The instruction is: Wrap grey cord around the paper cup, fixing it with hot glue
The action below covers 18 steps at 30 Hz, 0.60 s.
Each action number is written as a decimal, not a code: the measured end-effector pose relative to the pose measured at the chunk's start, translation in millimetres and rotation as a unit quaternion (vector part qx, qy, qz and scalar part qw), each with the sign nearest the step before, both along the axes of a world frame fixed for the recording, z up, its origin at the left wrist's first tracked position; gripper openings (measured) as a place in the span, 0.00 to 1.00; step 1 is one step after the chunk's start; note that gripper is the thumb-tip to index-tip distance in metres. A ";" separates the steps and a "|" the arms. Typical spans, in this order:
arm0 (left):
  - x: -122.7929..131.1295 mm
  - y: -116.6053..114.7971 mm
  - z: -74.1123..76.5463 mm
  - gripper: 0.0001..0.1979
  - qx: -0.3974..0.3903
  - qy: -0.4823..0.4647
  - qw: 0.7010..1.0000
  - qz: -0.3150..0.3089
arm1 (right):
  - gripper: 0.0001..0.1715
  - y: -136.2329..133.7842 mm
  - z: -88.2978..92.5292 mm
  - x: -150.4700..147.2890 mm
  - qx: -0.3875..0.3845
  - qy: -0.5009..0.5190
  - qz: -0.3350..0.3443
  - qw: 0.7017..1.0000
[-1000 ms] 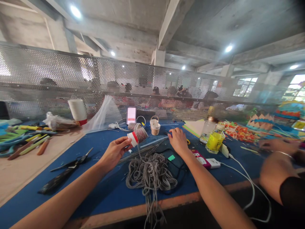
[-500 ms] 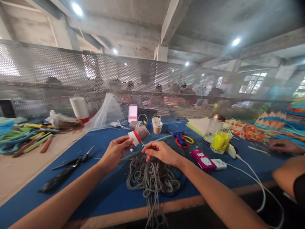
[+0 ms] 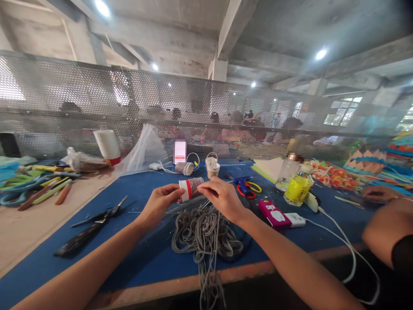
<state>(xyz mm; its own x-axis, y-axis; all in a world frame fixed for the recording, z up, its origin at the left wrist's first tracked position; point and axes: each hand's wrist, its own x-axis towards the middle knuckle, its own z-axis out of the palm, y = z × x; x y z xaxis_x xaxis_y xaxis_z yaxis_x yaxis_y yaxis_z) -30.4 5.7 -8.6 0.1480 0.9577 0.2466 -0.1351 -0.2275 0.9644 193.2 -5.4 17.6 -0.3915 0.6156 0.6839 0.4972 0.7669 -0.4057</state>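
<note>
My left hand (image 3: 158, 201) is closed on the rim end of a white paper cup (image 3: 186, 191) with a red band, tipped on its side. Grey cord (image 3: 196, 186) is wound around the cup's far part. Against that wound end, my right hand (image 3: 222, 196) pinches what looks like the cord's running strand, partly hidden by the fingers. Below both hands lies a loose heap of grey cord (image 3: 209, 230), its ends hanging over the table's front edge. Behind the cup stand another cord-wrapped cup (image 3: 184, 168) lying down and a small handled basket (image 3: 213, 168).
Black-handled scissors (image 3: 93, 226) lie at left. To the right are a blue glue gun (image 3: 243, 184), a magenta power bank (image 3: 274, 214), a yellow bottle (image 3: 298, 189) and a white cable (image 3: 342, 241). Another person's arm (image 3: 387, 219) rests at far right. A mesh partition (image 3: 196, 99) stands behind.
The cup has turned more level and moved slightly right. My right hand has risen from below the cup to beside its wound end. The other person's arm has shifted slightly left.
</note>
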 end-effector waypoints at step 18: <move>1.2 -9.5 8.7 0.09 0.024 0.111 0.993 -0.018 | 0.08 15.2 2.1 -16.7 0.059 0.035 -0.012 0.998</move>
